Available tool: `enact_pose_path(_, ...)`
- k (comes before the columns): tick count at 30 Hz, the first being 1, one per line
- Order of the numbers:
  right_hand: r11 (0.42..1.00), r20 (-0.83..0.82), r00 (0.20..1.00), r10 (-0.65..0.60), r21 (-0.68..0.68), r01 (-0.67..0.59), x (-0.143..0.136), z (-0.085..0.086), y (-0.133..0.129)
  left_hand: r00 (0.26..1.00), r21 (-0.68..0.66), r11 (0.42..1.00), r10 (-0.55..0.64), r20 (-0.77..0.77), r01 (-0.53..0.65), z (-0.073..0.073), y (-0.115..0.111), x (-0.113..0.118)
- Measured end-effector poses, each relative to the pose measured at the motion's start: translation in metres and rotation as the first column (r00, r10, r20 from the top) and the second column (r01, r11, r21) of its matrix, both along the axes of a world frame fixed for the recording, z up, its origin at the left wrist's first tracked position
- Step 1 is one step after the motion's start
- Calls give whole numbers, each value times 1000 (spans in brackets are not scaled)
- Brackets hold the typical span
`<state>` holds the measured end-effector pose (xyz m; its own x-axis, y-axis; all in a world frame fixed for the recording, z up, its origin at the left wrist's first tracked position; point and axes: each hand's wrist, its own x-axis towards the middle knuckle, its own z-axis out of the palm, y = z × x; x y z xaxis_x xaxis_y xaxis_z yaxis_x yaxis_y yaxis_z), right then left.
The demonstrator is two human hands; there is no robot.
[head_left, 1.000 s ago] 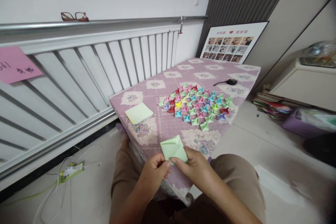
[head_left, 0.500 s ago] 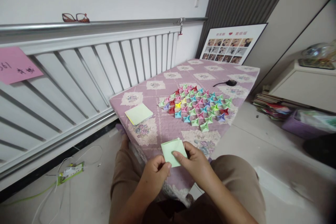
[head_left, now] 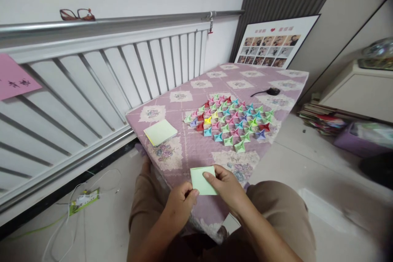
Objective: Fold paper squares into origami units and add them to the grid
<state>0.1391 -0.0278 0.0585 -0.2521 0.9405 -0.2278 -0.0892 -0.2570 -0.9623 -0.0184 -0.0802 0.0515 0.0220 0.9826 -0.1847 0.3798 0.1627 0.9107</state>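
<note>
A pale green sheet of folded paper is held between my two hands above the near end of the table. My left hand pinches its lower left corner between thumb and fingers. My right hand grips its right side, the thumb lying flat on the front and the fingers behind. Beyond it on the table stand rows of small folded paper pieces in green, pink, blue, red and yellow. A stack of pale green and yellow paper sheets lies to the left.
A flowered purple tablecloth covers the table, which stands against a white radiator. Near the table's far right edge lies a small black object with a strap. A power strip with cables is on the floor at left.
The folded paper has turned slightly, its top edge now more level. My right thumb has shifted a little upward on it. The whole view has moved slightly.
</note>
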Motion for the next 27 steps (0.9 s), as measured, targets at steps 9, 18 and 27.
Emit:
enact_pose_path(9, 997, 112, 993, -44, 66, 36, 14, -27, 20, 1000, -92, 996, 10, -9, -11, -6, 17, 10)
enact_pose_path(18, 998, 82, 995, -59, 17, 57, 19, -45, 50, 994, -119, 993, -9, -108, -4, -18, 47, 23)
enact_pose_path(27, 981, -276, 961, 19, -180, -71, 40, -41, 73, 970, -214, 965, 188, 153, -153, -41, 74, 40)
